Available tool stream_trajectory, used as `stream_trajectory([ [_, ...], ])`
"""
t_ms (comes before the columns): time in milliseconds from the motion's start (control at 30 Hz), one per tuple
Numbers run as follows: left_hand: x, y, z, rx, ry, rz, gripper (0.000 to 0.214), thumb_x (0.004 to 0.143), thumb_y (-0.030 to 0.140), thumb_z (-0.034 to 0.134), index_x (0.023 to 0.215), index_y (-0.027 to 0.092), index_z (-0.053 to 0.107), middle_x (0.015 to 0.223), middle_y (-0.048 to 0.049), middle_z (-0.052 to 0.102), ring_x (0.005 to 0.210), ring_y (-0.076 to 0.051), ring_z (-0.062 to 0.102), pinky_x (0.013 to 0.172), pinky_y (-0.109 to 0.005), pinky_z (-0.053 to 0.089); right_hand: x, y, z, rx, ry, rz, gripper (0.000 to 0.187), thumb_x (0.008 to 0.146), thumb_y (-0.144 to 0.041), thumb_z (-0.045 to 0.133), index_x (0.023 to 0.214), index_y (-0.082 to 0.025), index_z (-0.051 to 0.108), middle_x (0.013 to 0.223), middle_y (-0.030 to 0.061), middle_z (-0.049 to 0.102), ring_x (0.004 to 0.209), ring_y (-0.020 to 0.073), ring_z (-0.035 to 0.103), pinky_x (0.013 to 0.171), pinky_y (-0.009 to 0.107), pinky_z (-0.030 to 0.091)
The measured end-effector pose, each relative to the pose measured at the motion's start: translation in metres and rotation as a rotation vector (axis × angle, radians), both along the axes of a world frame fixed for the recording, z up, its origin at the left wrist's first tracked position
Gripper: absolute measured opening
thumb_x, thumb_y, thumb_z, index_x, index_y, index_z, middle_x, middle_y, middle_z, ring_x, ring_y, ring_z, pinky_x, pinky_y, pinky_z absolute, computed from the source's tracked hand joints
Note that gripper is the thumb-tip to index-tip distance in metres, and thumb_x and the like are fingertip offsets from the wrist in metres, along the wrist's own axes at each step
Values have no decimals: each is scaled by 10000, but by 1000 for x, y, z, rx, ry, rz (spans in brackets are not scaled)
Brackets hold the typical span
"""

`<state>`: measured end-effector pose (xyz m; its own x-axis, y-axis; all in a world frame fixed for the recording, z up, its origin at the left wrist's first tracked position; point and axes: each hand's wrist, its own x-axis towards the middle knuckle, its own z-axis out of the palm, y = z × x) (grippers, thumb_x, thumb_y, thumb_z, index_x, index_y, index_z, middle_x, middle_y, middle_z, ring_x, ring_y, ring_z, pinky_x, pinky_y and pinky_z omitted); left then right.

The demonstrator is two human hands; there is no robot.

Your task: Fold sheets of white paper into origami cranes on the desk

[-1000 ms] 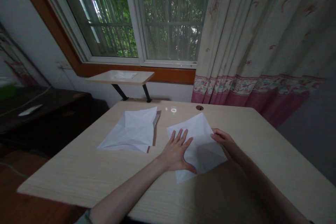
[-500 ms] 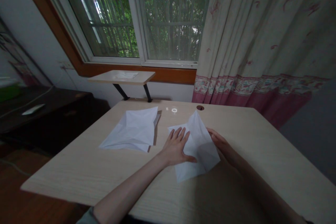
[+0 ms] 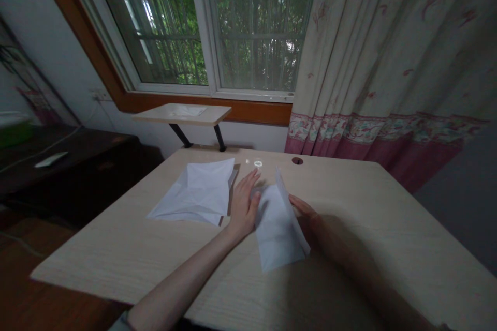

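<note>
A creased white sheet of paper (image 3: 277, 230) lies on the pale wooden desk (image 3: 194, 269), its right part folded up and standing steeply. My left hand (image 3: 244, 204) rests at the sheet's left edge, fingers stretched out and pointing away from me, the thumb near the paper. Behind the raised right part is my right hand (image 3: 308, 217), its fingers extended against the paper's outer side; part of this hand is in shadow. Left of my left hand lies a stack of creased white paper (image 3: 202, 191).
A small raised shelf (image 3: 163, 114) on black supports stands at the desk's back left, with white paper (image 3: 188, 110) on it. A round cable hole (image 3: 297, 161) is near the back edge. Beyond are a window and a patterned curtain (image 3: 349, 129). A dark cabinet (image 3: 97, 165) stands left.
My left hand has slid left off the middle of the sheet to its left edge. The sheet's right part has tipped up and leftward, with my right hand moving left behind it.
</note>
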<state>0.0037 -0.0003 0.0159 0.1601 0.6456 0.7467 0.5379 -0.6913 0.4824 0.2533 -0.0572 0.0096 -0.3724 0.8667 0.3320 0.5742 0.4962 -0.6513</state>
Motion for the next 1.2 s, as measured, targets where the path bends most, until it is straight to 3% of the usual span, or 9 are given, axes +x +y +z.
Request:
stream_trajectory([
  [200,1,-5,2,58,-75,-29,451,1036,429,276,1406,212,416,1460,-130,470,1352,-257,432,1108,-498,351,-1,2,-8,-20,54,101,527,1017,-508,215,1495,-327,342,1541,17,394,1401,243,383,1162,486,322],
  [433,1,-8,3,21,53,-44,343,1027,308,327,1266,233,562,1407,-78,540,1323,-237,458,1110,-479,337,0,7,-22,24,-173,115,479,1024,-399,330,1484,-275,373,1503,50,449,1385,245,406,1170,515,297],
  [700,5,-4,-2,-86,134,-86,272,981,249,421,1132,234,647,1305,-49,636,1244,-220,553,1119,-489,352,-1,8,-30,123,-269,146,488,1013,-328,407,1494,-301,330,1508,40,438,1376,206,423,1181,504,295],
  [933,9,1,-15,-269,345,-161,301,973,255,452,1217,210,623,1348,-52,609,1299,-206,520,1124,-422,406,-4,10,-29,133,-339,129,462,1000,-271,407,1462,-263,407,1497,59,453,1367,212,436,1160,496,346],
  [1100,9,2,-20,-325,470,-190,362,1001,335,435,1326,220,544,1432,-59,531,1365,-199,448,1153,-417,369,-6,13,-39,173,-374,46,471,978,-211,386,1447,-210,432,1481,105,470,1358,238,447,1132,536,373],
  [1200,9,3,-22,-331,511,-203,380,998,355,445,1339,211,533,1420,-73,543,1365,-208,448,1162,-428,351,-7,14,-45,216,-373,21,485,971,-215,401,1455,-241,420,1472,90,485,1349,239,458,1133,535,371],
])
